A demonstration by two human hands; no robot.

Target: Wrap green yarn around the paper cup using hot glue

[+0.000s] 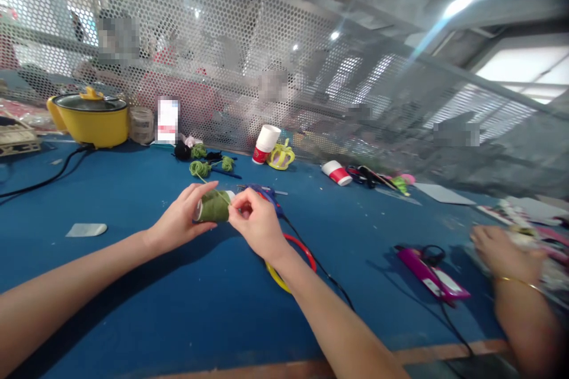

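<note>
A paper cup covered in green yarn lies sideways above the blue table, its white end facing right. My left hand grips it from the left, thumb below and fingers above. At the cup's right end, my right hand pinches a strand of green yarn between thumb and fingertips. The strand runs over the cup toward small green yarn balls behind it. Just beyond my right hand sits a blue glue gun, partly hidden by the fingers.
Red and yellow rings lie under my right forearm. A yellow electric pot stands back left. White-and-red paper cups and a yellow woven basket are at the back. A purple device and another person's hand are at right.
</note>
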